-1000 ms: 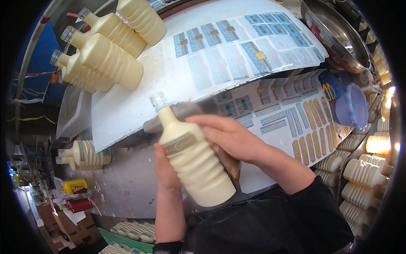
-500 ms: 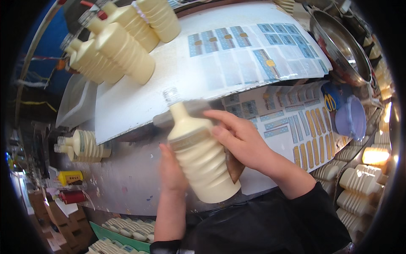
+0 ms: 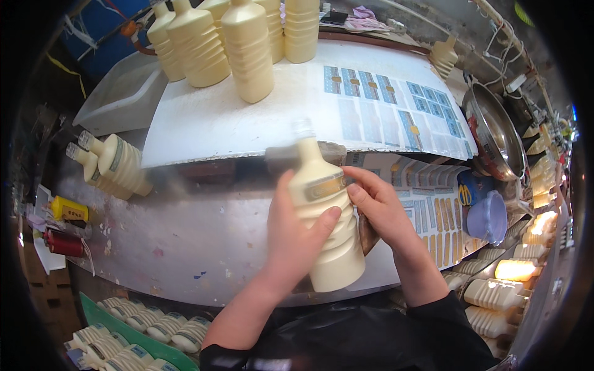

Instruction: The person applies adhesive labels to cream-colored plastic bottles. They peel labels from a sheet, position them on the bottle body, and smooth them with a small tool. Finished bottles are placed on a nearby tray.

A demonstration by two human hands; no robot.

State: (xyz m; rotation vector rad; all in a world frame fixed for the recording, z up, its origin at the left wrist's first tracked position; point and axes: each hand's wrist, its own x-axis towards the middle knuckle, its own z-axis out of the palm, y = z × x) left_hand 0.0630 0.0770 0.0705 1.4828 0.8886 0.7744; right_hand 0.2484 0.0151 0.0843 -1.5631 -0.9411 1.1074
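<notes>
A cream ribbed bottle (image 3: 337, 260) with a bare threaded neck leans slightly left in front of me. A grey-gold label strip (image 3: 327, 187) goes across its shoulder. My left hand (image 3: 298, 232) is wrapped round its left side, thumb across the ribs. At the strip's right end, my right hand (image 3: 378, 207) presses thumb and forefinger against the bottle; whether anything else is in that pinch is hidden. Beneath that hand a brown piece (image 3: 369, 235) shows beside the bottle. Behind the neck lies a blurred grey-brown pad (image 3: 281, 157).
Several cream bottles (image 3: 249, 55) stand on the white raised board (image 3: 198, 123), beside blue label sheets (image 3: 371, 117). Strips of gold labels (image 3: 447, 216), a purple basin (image 3: 487, 217) and a metal pan (image 3: 495, 133) are right. Two bottles (image 3: 111, 162) lie left; a green crate (image 3: 102, 312) holds more.
My left hand has moved up the bottle, its thumb now across the front. The bottle stands more upright, with the strip facing me more fully. The whole view has shifted.
</notes>
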